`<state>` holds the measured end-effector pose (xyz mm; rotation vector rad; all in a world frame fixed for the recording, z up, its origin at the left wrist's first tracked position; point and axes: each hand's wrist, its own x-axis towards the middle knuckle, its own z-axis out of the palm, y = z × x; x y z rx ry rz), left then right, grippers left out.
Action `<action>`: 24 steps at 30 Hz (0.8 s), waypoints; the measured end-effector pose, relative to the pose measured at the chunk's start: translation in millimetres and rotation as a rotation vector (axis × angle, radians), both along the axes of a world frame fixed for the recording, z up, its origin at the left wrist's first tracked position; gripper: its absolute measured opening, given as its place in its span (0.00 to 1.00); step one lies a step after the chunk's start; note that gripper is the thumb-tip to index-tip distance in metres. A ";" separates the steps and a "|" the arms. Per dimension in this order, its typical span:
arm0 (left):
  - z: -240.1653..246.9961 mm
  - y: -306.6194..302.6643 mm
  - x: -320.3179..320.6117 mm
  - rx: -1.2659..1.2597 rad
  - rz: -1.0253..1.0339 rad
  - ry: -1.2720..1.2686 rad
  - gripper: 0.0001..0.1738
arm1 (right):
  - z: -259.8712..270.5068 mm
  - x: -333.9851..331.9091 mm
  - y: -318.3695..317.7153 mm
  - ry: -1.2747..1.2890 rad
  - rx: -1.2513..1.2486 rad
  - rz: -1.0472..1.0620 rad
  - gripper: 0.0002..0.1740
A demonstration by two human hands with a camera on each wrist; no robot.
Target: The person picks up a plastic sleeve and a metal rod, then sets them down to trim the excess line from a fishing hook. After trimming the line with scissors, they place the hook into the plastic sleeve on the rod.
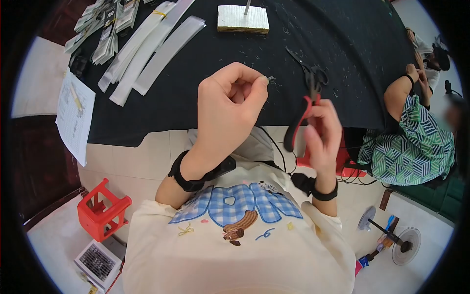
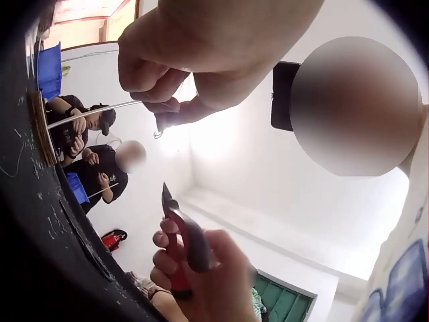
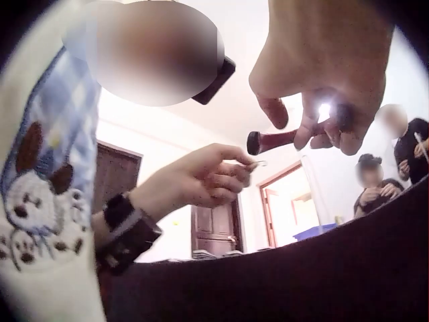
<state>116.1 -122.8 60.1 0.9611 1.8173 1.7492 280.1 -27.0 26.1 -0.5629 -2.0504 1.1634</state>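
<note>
The left hand [image 1: 227, 100] pinches a tiny bent piece of wire [image 1: 271, 79] between thumb and forefinger, above the black cloth. To its right, the right hand [image 1: 324, 134] grips red-and-black pliers [image 1: 302, 120], whose tip points away from the body. In the left wrist view the wire piece [image 2: 159, 134] looks like a small hook, and the pliers [image 2: 182, 245] are below it, apart from it. The right wrist view shows the left hand [image 3: 204, 176] holding the wire end out, with one red handle [image 3: 275, 140] of the pliers near it.
Black scissors [image 1: 309, 71] lie on the black cloth [image 1: 196, 59]. A pale block [image 1: 243, 19] with an upright rod stands at the back. Clear strips [image 1: 169, 54], packets and a paper sheet [image 1: 76, 115] are at the left. Another person's patterned garment [image 1: 416, 142] shows at the right.
</note>
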 end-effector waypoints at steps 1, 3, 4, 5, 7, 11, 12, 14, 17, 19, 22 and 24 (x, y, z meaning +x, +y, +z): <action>0.7 0.4 0.0 0.005 -0.005 -0.068 0.04 | 1.6 -1.0 -5.5 -0.017 0.035 0.028 0.16; 1.2 1.4 -0.7 0.002 0.013 -0.070 0.05 | 8.2 -4.6 -16.0 -0.032 0.067 0.064 0.20; 0.9 1.6 -0.7 0.001 0.025 -0.075 0.05 | 12.1 -6.3 -21.7 -0.061 0.082 0.054 0.23; 0.0 2.0 -0.9 -0.001 0.024 -0.075 0.05 | 15.0 -9.0 -26.2 -0.091 0.098 0.041 0.26; -2.3 2.9 -1.1 0.001 0.017 -0.061 0.05 | 17.3 -15.9 -34.7 -0.121 0.130 0.054 0.25; -3.1 3.2 -0.8 0.004 0.008 -0.045 0.05 | 14.3 -22.7 -42.4 -0.139 0.120 0.061 0.22; -2.1 3.2 -0.4 -0.008 0.007 -0.051 0.05 | 13.4 -23.8 -42.4 -0.129 0.126 0.074 0.22; -1.4 3.0 0.5 -0.024 0.004 -0.057 0.05 | 13.1 -25.9 -41.7 -0.134 0.122 0.078 0.21; -1.4 3.0 0.7 -0.006 0.000 -0.060 0.05 | 12.1 -27.3 -40.7 -0.136 0.106 0.089 0.20; -1.8 2.5 -0.2 -0.013 -0.002 -0.046 0.05 | 11.4 -27.8 -40.0 -0.135 0.091 0.095 0.20; -3.1 0.8 -0.9 -0.049 -0.026 -0.032 0.04 | 10.9 -28.7 -39.3 -0.129 0.085 0.103 0.20; -3.0 0.0 -1.3 -0.049 -0.033 -0.025 0.04 | 11.8 -28.9 -39.1 -0.129 0.092 0.094 0.19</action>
